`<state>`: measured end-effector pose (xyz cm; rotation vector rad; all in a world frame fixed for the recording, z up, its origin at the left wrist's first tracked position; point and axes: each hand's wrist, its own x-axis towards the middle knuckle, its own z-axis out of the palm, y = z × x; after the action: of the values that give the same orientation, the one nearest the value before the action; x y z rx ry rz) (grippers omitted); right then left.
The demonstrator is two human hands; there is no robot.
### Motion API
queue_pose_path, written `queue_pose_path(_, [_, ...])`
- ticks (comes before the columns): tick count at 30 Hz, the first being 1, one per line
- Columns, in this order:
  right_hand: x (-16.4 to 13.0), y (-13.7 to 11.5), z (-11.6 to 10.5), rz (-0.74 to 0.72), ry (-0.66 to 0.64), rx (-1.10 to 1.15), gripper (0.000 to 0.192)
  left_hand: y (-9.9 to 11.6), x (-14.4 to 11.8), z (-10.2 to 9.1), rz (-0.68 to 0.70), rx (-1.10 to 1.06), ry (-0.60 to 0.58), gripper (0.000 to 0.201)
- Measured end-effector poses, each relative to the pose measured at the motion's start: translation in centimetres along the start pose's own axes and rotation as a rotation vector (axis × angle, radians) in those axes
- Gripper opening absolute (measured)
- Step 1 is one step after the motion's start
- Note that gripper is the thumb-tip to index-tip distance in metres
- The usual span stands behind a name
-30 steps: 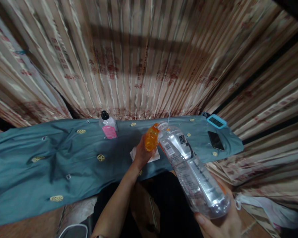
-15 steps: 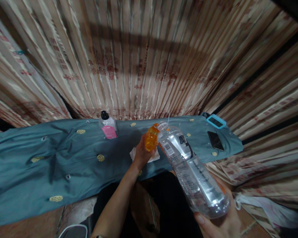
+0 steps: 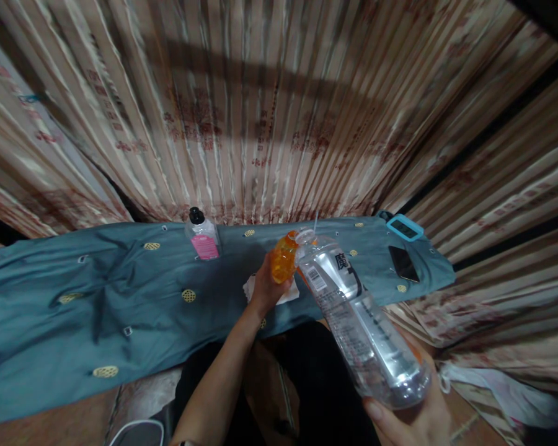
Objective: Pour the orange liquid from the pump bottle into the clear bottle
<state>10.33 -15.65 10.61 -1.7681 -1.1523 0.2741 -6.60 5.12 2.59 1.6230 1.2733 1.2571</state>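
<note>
My left hand [image 3: 264, 289] grips a small orange bottle [image 3: 283, 257] above the teal cloth [image 3: 121, 297]. My right hand [image 3: 413, 421] holds the base of a large clear plastic bottle [image 3: 358, 322], tilted so its open neck [image 3: 305, 237] touches the top of the orange bottle. The clear bottle carries a label with a barcode and dark print. A white tissue [image 3: 288, 292] lies on the cloth just under my left hand.
A small clear bottle with a black cap and pink label [image 3: 203, 236] stands at the back of the cloth. A dark phone [image 3: 403, 262] and a turquoise-framed device [image 3: 404, 227] lie at the cloth's right end. Striped curtains [image 3: 260, 111] hang behind. A white cable [image 3: 139, 428] curls below.
</note>
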Motion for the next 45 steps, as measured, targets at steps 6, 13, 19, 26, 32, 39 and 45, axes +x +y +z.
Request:
queue_pose_path(6, [0.15,0.22,0.04,-0.04,0.008,-0.021,0.087,0.2,0.0,-0.03,-0.021,-0.011,-0.003,0.059])
queue_pose_path(13, [0.07,-0.01,0.0,-0.006,-0.006,0.022,0.088,-0.27,0.08,0.23,-0.006,-0.004,0.006,0.061])
queue_pose_path(19, [0.1,0.0,0.16,-0.014,0.005,0.038,0.086,-0.14,0.03,0.09,0.022,0.008,0.017,0.057])
queue_pose_path(26, [0.2,0.33,-0.02,-0.03,-0.007,0.08,0.08,-0.05,0.03,0.06,0.031,-0.035,0.006,0.055])
queue_pose_path(32, [0.22,0.14,-0.23,0.023,-0.025,0.091,0.083,0.12,0.02,0.07,0.018,-0.017,0.015,0.054])
queue_pose_path(39, [0.48,0.31,-0.37,-0.046,-0.028,0.078,0.077,-0.22,0.01,0.11,0.012,-0.011,-0.001,0.059])
queue_pose_path(45, [0.41,0.67,-0.43,-0.05,-0.024,0.007,0.077,-0.07,0.0,0.05,0.007,0.008,0.012,0.061])
